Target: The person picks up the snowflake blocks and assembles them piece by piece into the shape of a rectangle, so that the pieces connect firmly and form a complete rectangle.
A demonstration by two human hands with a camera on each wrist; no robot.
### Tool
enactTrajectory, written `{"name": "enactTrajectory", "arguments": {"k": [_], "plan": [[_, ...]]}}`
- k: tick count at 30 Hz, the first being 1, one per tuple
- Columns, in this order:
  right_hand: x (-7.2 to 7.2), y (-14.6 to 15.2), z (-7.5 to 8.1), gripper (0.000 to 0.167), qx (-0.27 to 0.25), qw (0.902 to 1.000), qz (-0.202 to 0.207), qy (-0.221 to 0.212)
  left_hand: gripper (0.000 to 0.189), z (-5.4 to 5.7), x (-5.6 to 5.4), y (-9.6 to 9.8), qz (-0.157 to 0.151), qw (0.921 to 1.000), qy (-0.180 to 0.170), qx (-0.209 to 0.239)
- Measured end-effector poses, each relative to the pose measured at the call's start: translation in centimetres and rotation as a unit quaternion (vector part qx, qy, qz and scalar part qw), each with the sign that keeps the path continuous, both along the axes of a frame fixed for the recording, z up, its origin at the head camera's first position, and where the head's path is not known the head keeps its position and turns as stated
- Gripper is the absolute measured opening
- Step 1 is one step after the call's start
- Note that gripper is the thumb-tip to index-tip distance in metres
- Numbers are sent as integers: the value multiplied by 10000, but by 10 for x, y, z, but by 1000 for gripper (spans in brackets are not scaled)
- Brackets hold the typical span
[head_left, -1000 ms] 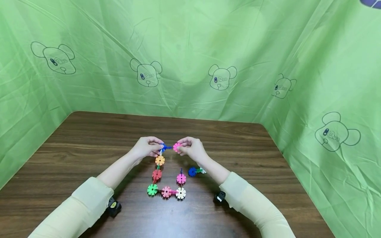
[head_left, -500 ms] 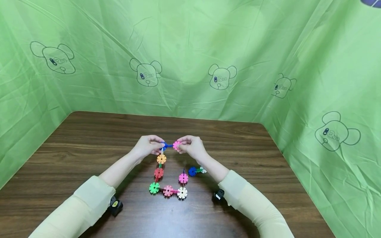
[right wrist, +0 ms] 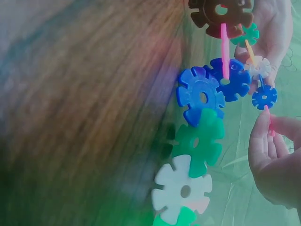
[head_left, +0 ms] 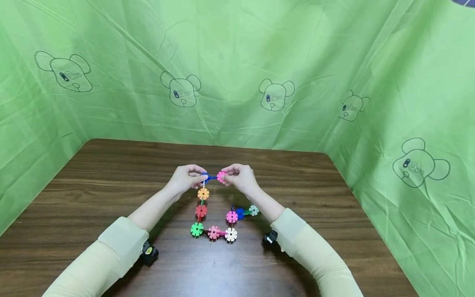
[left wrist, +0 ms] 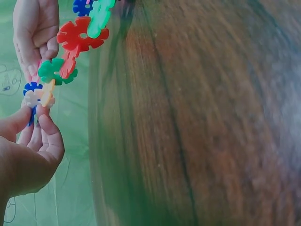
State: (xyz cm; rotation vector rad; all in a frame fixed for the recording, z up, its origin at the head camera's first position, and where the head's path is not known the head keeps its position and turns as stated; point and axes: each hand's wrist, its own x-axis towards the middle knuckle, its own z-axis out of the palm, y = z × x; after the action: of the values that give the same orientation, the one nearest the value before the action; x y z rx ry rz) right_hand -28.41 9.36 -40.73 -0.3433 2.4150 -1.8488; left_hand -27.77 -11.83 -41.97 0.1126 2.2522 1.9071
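Note:
In the head view, my left hand point(head_left: 185, 180) pinches a blue notched disc point(head_left: 205, 177) at the far left corner of a chain of interlocking snowflake discs. My right hand point(head_left: 242, 180) pinches a pink disc point(head_left: 222, 177), joined by an edge-on blue disc to the left hand's piece. From the left hand the chain runs toward me through an orange disc point(head_left: 203, 194), a red disc point(head_left: 201, 210) and a green disc point(head_left: 197, 229). It turns right to a white disc point(head_left: 231, 234), then back to another pink disc point(head_left: 231, 217). Thumbs and fingers cover parts of the held discs.
A short strip with a blue disc point(head_left: 240, 213), an edge-on green one and a pale disc point(head_left: 254, 210) lies beside the chain's right end, near the right forearm. The brown wooden table point(head_left: 111, 185) is backed by a green cloth point(head_left: 230, 49) with bear outlines.
Both hands have shifted slightly away and rightward, taking the chain along. Its right-hand pink disc now overlaps the short strip's blue disc in the head view. Both grips look unchanged.

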Motion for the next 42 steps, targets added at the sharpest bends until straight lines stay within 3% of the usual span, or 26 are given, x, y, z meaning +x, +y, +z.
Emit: {"name": "enactTrajectory", "arguments": {"k": [10,18,29,42], "plan": [[2,-2,-1,16,-164,9993,-219,-243,26,-2,-2,0,-5,10000,21,-22],[2,-2,-1,16,-149,9992,-42,-381,25,0,-1,1,-28,10000,49,-69],[6,-2,-1,17,-437,9963,-164,-722,28,2,-3,4,19,9995,108,-290],[12,-3,-10,19,-968,9852,-402,-1359,29,-9,-3,7,-32,9984,146,-538]]}}
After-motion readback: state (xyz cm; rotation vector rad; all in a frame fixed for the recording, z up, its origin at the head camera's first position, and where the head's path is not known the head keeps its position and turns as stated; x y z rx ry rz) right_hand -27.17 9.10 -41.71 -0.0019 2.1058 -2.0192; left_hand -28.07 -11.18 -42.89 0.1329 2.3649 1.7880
